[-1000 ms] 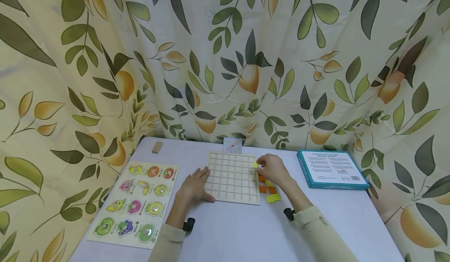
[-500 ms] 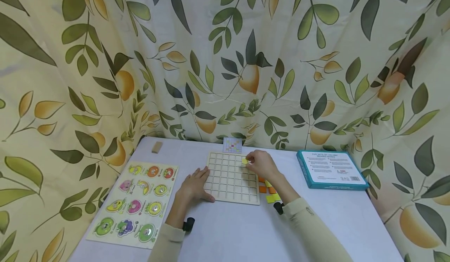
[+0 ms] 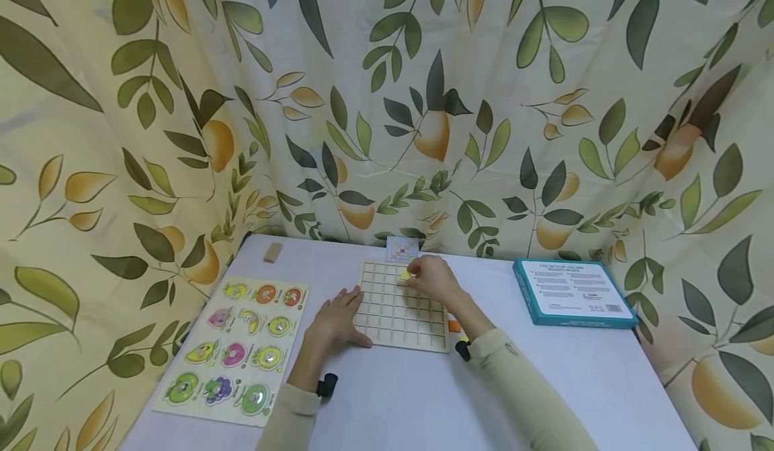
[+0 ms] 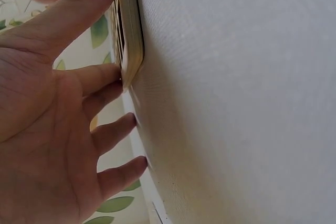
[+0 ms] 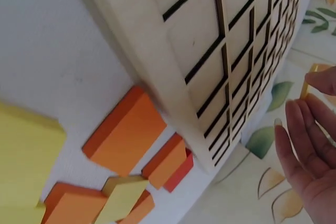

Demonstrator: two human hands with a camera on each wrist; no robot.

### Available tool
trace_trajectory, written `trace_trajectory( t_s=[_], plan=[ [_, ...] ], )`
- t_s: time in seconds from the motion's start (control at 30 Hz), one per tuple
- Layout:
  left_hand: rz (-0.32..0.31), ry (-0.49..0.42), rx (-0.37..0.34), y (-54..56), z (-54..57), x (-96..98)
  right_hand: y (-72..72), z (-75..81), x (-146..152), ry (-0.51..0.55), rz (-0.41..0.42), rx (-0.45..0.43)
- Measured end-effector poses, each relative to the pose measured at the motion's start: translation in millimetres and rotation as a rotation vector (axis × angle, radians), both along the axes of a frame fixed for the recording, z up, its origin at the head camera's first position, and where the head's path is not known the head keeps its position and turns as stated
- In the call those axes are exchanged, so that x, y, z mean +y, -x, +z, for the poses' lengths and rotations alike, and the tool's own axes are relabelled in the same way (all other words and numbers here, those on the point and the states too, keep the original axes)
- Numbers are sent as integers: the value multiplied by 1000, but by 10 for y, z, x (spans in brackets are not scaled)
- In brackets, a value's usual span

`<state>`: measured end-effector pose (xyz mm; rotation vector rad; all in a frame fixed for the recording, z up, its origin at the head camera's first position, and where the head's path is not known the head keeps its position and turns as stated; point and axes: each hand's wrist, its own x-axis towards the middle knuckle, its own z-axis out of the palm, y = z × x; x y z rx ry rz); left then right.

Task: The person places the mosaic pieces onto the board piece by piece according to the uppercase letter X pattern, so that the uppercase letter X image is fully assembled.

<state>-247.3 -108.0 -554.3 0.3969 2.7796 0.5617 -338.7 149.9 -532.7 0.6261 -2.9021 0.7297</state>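
A light wooden board with a grid of square cells lies on the table. My left hand rests at its left edge, fingers spread; in the left wrist view the thumb and index finger touch the board's edge. Over the far part of the grid, my right hand pinches a small yellow tile. The right wrist view shows that tile edge-on between thumb and fingertips. Along the board's right side lie loose tiles: an orange tile, a red tile and several other orange and yellow ones. In the head view my right forearm hides most of them.
Behind the board is a small coloured pattern card. A fruit puzzle board lies at the left, with a small wooden block beyond it. A teal and white box sits at the right. A leaf-patterned curtain surrounds the table.
My right hand has carried the yellow tile leftward from the board's right edge to over its far rows. My left hand has stayed at the left edge. The head view has shifted slightly.
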Motion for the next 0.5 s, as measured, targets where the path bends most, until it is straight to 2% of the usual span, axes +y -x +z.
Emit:
trace_trajectory(
  t_s=[0.27,0.5],
  plan=[
    [9,4,-9,-14,26,-15,93,-85,-178,-1,23,-20],
    [0,-21,11,10,-15,-31,182,-116,-314,-31,57,-17]
  ],
)
